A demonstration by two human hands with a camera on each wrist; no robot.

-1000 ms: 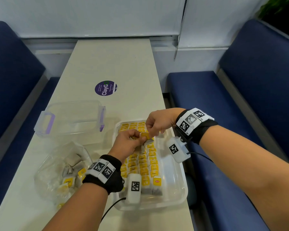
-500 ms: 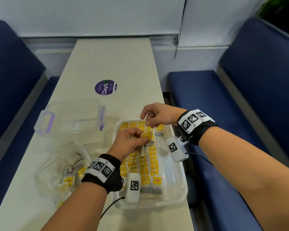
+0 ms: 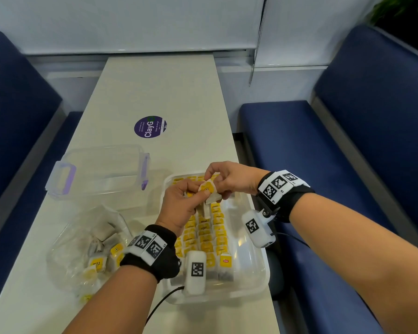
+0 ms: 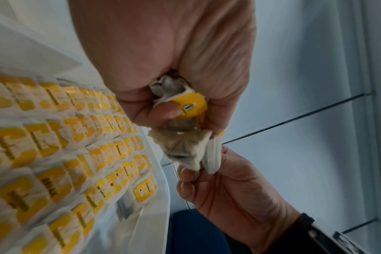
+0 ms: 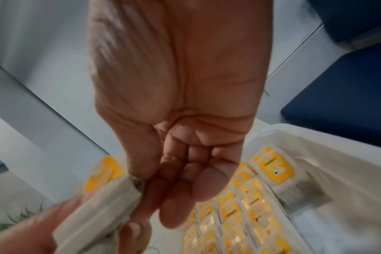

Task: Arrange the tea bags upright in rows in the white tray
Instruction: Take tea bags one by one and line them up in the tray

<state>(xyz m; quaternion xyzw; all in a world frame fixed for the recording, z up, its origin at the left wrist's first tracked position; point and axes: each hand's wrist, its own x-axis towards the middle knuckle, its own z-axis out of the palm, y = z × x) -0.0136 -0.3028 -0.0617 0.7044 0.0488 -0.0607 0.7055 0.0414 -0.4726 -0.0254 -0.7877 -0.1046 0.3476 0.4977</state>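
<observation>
A: Nearest the person, at 6 o'clock, the white tray (image 3: 256,289) holds rows of tea bags (image 3: 204,237) standing upright, yellow tags up; its right lane is bare but for a single bag (image 5: 276,169) at the far end.

B: Change since half a second ago?

A: Then the right hand (image 3: 229,180) hovered over the far rows with nothing in it, while the left hand (image 3: 182,206) held the bunch alone. Now both hands meet above the tray's 12 o'clock end. The left hand clenches a small clutch of bags (image 4: 183,147); the right pinches the bottom corner of one of them between thumb and forefinger.

B: Meaning?

A: Judged: one bag is being peeled from the clutch for placing, probably in the sparse right lane.

B: Materials?

A: Bags: soft, crumpled grey-white paper, glossy yellow card tags. Tray: smooth, shiny, rounded rim. At 9 o'clock a crinkly clear plastic bag (image 3: 82,247) still holds loose tea bags. Beyond, at 11 o'clock, a clear rigid box (image 3: 99,169) with purple clips, then a round purple sticker (image 3: 150,126) on the pale table (image 3: 159,92).
</observation>
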